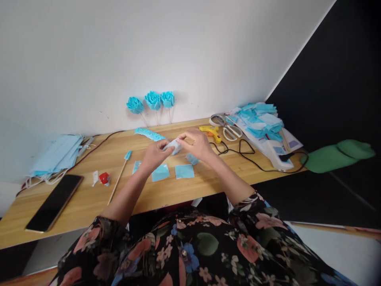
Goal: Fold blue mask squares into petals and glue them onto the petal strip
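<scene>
Fingers of left hand (155,154) and right hand (196,143) half-hide pale piece (174,147).

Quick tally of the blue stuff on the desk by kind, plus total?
Roses: 3
Flat squares: 4, one partly hidden by the right hand
Piece held by both hands, left hand: 1
Strip: 1
Mask stack: 1
Scrap pile: 1
Total: 11
</scene>
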